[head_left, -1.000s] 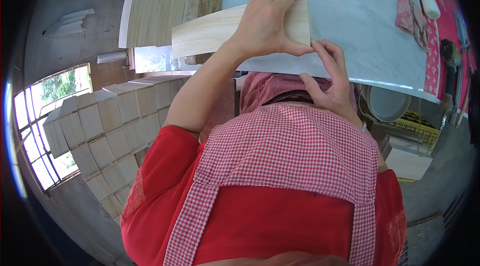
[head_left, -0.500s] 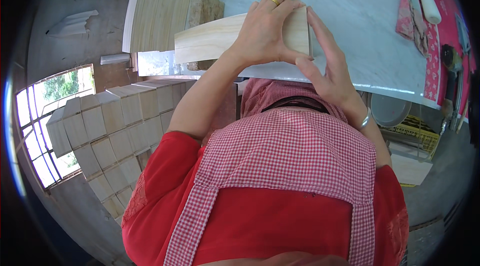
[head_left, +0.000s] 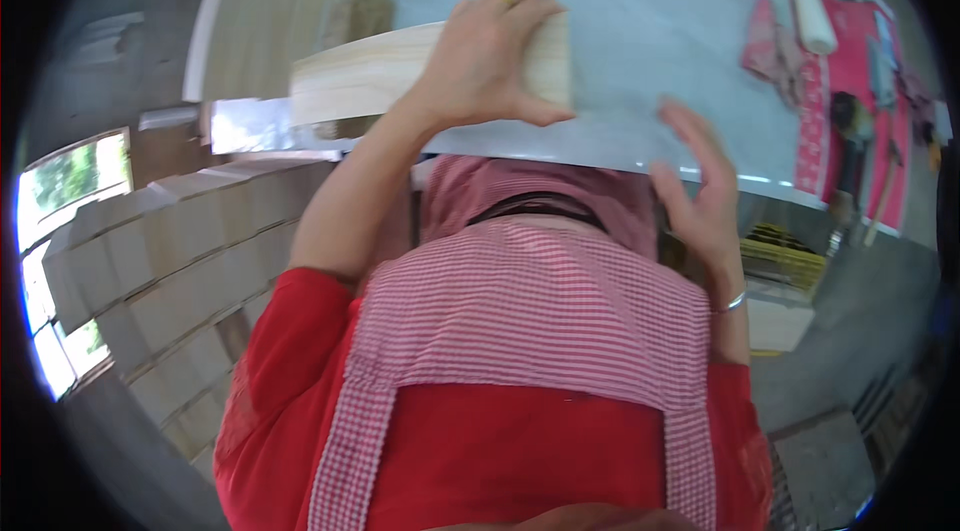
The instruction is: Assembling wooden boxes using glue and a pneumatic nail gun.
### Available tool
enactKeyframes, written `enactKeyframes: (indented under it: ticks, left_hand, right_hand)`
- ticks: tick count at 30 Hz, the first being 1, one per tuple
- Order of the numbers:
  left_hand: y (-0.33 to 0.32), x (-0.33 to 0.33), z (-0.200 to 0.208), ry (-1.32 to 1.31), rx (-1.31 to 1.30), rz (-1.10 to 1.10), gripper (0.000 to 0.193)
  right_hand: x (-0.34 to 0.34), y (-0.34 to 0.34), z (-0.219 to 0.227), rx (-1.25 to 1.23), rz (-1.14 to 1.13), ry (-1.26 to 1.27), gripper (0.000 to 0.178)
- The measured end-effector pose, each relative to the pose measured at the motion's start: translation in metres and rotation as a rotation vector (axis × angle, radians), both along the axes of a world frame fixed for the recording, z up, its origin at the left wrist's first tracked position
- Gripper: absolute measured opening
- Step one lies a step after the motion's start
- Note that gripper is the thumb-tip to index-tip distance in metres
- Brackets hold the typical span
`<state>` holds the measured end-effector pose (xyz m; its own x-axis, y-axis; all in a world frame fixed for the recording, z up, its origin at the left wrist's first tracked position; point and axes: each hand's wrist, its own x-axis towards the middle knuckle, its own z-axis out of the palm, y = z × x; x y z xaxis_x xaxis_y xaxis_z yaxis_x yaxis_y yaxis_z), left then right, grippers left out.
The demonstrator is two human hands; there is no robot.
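My left hand point(head_left: 485, 61) spans a pale wooden board point(head_left: 365, 73) near its right end, the thumb on the near edge and the fingers over the far edge. The board lies crosswise near the table's front edge. A rough brown block point(head_left: 360, 11) shows behind its left part, and some of the same brown shows under it. Off to the right, my right hand point(head_left: 703, 186) is apart from the board, its thumb and fingers spread with nothing between them. That hand is slightly blurred.
Long wooden boards point(head_left: 275, 16) lie at the left of the pale blue tabletop point(head_left: 640, 31). Stacked wooden blocks point(head_left: 150, 261) stand below on the left. On the right are a pink cloth point(head_left: 815, 121), a white cylinder point(head_left: 815, 21), a brush point(head_left: 850, 121) and a yellow crate point(head_left: 785, 256).
My right hand has left the board's right end and moved down and right, past the table edge. My left hand stays on the board. The whole view has shifted.
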<state>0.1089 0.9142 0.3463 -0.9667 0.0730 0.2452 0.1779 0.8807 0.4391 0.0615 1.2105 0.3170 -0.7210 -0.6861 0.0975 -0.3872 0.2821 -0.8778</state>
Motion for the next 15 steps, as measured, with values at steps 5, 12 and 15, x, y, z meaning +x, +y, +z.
enactKeyframes:
  ticks: [5, 12, 15]
  left_hand:
    - [0.002, 0.006, 0.001, -0.001, 0.031, 0.002, 0.086]
    - [-0.002, 0.007, -0.007, 0.037, -0.019, 0.008, 0.082]
    - [0.001, 0.002, -0.012, 0.083, -0.037, -0.005, 0.083]
  right_hand:
    - [-0.099, 0.122, -0.027, 0.511, -0.803, 0.762, 0.052]
    - [-0.156, 0.212, -0.051, 1.021, -0.787, 0.437, 0.066]
    - [-0.177, 0.225, -0.055, 0.928, -0.695, 0.588, 0.054]
